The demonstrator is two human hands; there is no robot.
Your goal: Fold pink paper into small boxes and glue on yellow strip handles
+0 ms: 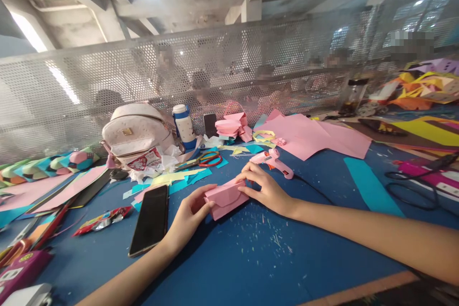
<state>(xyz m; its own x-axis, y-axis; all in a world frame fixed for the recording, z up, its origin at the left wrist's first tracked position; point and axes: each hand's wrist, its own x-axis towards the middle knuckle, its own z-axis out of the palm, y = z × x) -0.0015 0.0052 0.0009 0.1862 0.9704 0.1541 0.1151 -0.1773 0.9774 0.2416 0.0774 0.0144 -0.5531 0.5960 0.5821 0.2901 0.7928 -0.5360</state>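
A small folded pink paper box (226,203) with a curved flap sits between my two hands, low over the blue table. My left hand (191,213) grips its left end, thumb in front and fingers behind. At its upper right corner, my right hand (263,186) pinches the paper near the flap's edge. Just behind my right hand lies a pink glue gun (274,162) with a black cord. A dark-screened phone (149,220) rests flat to the left of my left hand.
Scissors (211,158) and paper scraps lie behind the box. Further back stand a white backpack (138,129), a bottle (184,126) and pink paper sheets (311,134). A red snack wrapper (103,220) is at left; a blue paper strip (373,186) and black cable (412,184) at right.
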